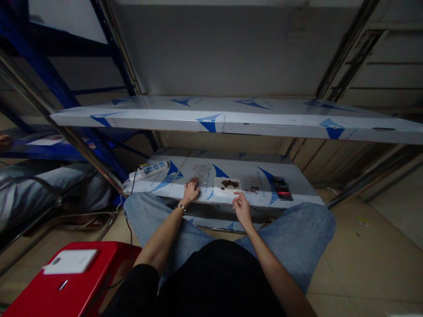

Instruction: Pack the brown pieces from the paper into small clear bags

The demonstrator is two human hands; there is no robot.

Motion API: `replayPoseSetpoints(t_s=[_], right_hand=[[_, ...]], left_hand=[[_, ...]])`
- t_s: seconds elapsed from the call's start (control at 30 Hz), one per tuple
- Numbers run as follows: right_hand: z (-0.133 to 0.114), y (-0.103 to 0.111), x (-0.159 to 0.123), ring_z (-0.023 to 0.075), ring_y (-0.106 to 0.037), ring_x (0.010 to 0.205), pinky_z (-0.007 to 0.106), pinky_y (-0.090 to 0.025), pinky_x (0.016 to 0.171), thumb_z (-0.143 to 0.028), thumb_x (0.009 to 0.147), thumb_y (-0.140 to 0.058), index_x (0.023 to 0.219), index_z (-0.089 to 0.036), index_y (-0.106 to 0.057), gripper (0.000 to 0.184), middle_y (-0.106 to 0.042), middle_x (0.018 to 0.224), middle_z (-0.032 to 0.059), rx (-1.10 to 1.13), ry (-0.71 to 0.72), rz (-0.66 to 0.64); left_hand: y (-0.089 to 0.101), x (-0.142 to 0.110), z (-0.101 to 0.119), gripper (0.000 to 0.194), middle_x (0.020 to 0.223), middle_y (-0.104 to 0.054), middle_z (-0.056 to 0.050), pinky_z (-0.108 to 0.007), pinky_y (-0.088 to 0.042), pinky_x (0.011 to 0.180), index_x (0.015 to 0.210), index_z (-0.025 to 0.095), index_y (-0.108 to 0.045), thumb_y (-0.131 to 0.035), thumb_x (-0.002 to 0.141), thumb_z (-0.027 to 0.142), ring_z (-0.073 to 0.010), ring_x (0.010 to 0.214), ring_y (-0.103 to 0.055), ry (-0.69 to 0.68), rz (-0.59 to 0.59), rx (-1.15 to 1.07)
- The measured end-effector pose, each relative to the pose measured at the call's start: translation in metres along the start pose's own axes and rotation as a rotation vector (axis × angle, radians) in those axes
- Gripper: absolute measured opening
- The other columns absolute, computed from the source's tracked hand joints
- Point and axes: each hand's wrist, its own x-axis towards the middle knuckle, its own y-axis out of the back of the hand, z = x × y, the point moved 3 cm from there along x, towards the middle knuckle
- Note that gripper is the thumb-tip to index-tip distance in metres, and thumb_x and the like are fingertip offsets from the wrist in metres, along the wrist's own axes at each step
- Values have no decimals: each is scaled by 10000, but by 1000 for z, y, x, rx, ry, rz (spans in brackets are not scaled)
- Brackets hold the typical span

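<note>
My left hand (191,190) rests on the lower shelf (302,176), fingers forward and loosely apart, beside a clear, greyish plastic piece (202,173). Nothing shows in its grasp. A white sheet (218,188) lies between my hands, with a cluster of small dark brown pieces (230,184) on it. At the sheet's near right corner hovers my right hand (242,208), index finger stretched out and the others bent. I see nothing in it. Right of the sheet lies a clear bag (252,185) with small dark items, too small to name.
A power strip (150,169) sits at the shelf's left end. The upper shelf (238,121) spans above. A pixelated dark and red item (281,188) lies at right. A red stool (109,259) holds a white device (71,261). Another person's leg (66,187) shows at left.
</note>
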Motion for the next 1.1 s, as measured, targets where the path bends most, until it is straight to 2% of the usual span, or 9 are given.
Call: replayPoseSetpoints(t_s=[0.13,0.2,0.33,0.43,0.5,0.6,0.73,0.93,1.1], right_hand=[[-4,-2,-1,144,-574,576,266,-462,578,-236,815,-473,1193,-210,-556,388,-589,812,-17,19,-4,-17],[-7,-5,-1,148,-583,610,266,-469,597,-233,829,-475,1205,-212,-564,387,-593,820,-12,21,8,-36],[-16,-8,-2,183,-612,809,272,-488,654,-261,851,-545,1271,-227,-601,425,-638,1016,54,4,72,-56],[-19,-8,-2,213,-604,944,280,-504,683,-307,840,-629,1274,-247,-639,438,-631,1189,88,27,87,-61],[-16,-7,-1,219,-609,947,284,-501,690,-324,831,-660,1197,-240,-680,376,-651,1174,85,40,69,-55],[-12,-5,2,223,-612,896,306,-487,720,-324,831,-673,976,-214,-730,190,-676,1027,77,-10,67,-18],[-13,-3,3,249,-585,936,375,-468,873,-285,810,-714,804,-221,-739,69,-655,891,66,-146,120,26],[-16,-15,-3,249,-584,930,380,-462,887,-179,800,-702,849,-232,-742,82,-677,895,56,-192,167,-93],[-16,-17,-6,276,-581,944,418,-454,929,-140,802,-683,827,-239,-756,125,-708,860,73,-254,153,-105]], left_hand=[[33,-10,21,461,1409,-599,-149,-447,-282,1186,1307,154,-642,-447,893,204,-284,1387,-462,-14,388,-209],[41,-20,42,332,1227,-689,-132,-424,-384,1102,1118,177,-720,-484,893,237,-283,1230,-577,-41,452,-346],[24,-50,95,163,943,-723,-85,-357,-478,915,819,197,-702,-540,838,194,-242,973,-651,-117,370,-577],[-8,-74,127,133,888,-717,-67,-323,-481,833,841,191,-677,-544,842,186,-211,875,-653,-132,260,-664],[-27,-84,138,128,899,-711,-62,-309,-481,816,915,187,-656,-560,831,170,-196,857,-653,-167,163,-712],[-40,-91,139,286,896,-695,-51,-299,-484,826,1080,184,-604,-572,802,126,-178,839,-653,-180,80,-800],[-40,-89,127,482,863,-676,-21,-282,-476,812,1241,194,-564,-578,770,87,-162,802,-639,-151,7,-770],[-43,-82,118,372,858,-700,-44,-301,-476,812,1081,175,-711,-581,750,68,-180,785,-619,-236,-89,-553],[-56,-82,114,219,869,-734,-79,-316,-485,827,928,158,-765,-628,761,123,-217,807,-641,-284,-220,-427]])
